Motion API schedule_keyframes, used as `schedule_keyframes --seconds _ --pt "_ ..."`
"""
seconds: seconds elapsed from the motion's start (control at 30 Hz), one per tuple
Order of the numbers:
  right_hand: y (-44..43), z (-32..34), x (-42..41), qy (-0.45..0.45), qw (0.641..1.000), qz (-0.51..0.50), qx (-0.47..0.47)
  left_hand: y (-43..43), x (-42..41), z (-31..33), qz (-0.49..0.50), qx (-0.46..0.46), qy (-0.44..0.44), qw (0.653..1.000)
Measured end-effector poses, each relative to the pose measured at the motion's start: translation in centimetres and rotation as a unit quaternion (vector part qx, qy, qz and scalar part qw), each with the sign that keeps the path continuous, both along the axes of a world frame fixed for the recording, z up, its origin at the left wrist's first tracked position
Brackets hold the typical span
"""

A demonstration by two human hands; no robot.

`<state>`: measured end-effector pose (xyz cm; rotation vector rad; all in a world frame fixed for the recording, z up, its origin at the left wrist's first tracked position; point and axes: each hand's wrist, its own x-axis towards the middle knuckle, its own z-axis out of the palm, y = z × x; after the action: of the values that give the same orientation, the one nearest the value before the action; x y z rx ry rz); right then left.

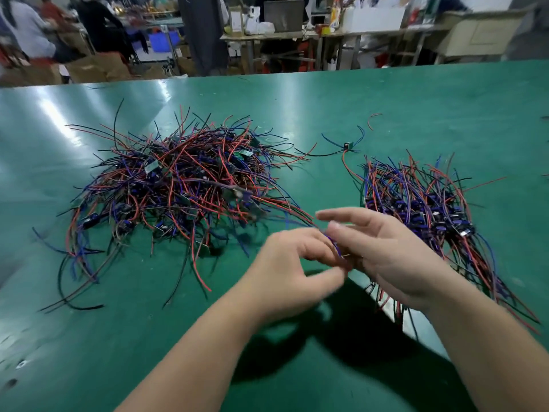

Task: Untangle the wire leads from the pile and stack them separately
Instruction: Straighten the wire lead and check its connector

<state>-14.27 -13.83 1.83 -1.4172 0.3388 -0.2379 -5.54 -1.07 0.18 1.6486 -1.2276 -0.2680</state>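
Observation:
A tangled pile of red, blue and black wire leads (178, 185) with small circuit boards lies on the green table at the left. A sorted stack of leads (430, 209) lies at the right, its wires roughly parallel. My left hand (285, 269) and my right hand (386, 254) meet in front of the piles, above the table. Both pinch a wire lead (334, 243) whose wires trail back to the tangled pile's near right edge. My right hand's index and middle fingers are stretched out. The hands are motion-blurred.
The green table (267, 102) stretches far back. One loose lead with a small board (347, 145) and a short red wire scrap (372, 118) lie behind the stack. Beyond the table are workbenches, boxes and people.

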Motion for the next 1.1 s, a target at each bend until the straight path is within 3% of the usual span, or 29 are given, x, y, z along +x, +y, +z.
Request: schedule_keyframes --seconds 0.13,0.23,0.33,0.43,0.53,0.6,0.73,0.83,1.1 --pt "-0.4 -0.3 0.1 0.025 0.998 -0.038 -0.051 0.2 0.2 -0.3 -0.033 0.071 -0.001 0.997" --pt "-0.6 -0.4 0.2 0.021 0.993 -0.051 -0.105 0.1 1.0 -0.3 0.057 0.098 0.044 0.993" --pt "-0.3 -0.5 0.2 0.043 0.988 -0.023 -0.150 -0.1 1.6 -0.3 0.180 0.046 0.106 0.977" --pt "-0.2 -0.7 0.1 0.081 0.978 0.011 -0.194 0.6 2.6 -0.2 0.228 0.051 -0.095 0.968" --pt "-0.2 -0.9 0.1 0.100 0.965 0.025 -0.242 1.3 3.9 -0.8 0.175 0.175 -0.201 0.948" --pt "-0.3 -0.9 0.1 0.106 0.959 0.031 -0.262 1.4 4.3 -1.0 0.170 0.241 -0.216 0.931" --pt "-0.2 -0.9 0.0 0.106 0.934 0.071 -0.334 1.6 4.5 -0.7 0.233 0.214 -0.175 0.933" --pt "0.1 -1.0 -0.1 0.094 0.920 0.104 -0.365 1.8 4.7 -1.0 0.233 0.250 -0.169 0.924" --pt "1.2 -1.5 0.2 0.082 0.905 0.163 -0.384 1.2 4.2 -1.2 0.318 0.251 -0.257 0.877"
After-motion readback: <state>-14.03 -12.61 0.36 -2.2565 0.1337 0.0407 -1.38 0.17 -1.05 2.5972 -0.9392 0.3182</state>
